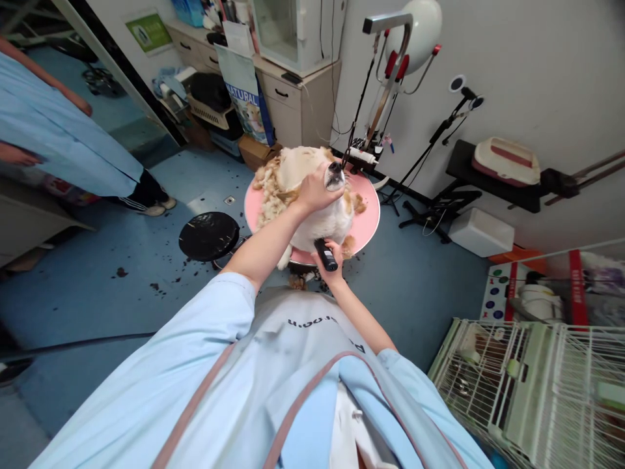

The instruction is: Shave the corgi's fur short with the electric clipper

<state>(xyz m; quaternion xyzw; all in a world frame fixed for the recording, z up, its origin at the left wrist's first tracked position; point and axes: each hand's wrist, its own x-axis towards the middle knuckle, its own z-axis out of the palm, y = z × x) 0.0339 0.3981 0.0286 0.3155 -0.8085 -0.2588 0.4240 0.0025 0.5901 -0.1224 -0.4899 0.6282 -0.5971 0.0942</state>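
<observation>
A cream and tan dog (303, 170) lies on a round pink grooming table (367, 215). My left hand (315, 190) is wrapped round its muzzle, just under the black nose (334, 174). My right hand (331, 264) grips a black clipper (325, 254) at the dog's near side, close to the table's front edge. Clumps of cut fur (266, 189) lie on the table's left side.
A black round stool (208, 236) stands left of the table. Another person in a blue smock (58, 137) is at far left. A white wire cage (532, 384) sits at lower right. Cabinets (293, 98), a stand dryer (415, 32) and a bench (488, 179) line the back wall.
</observation>
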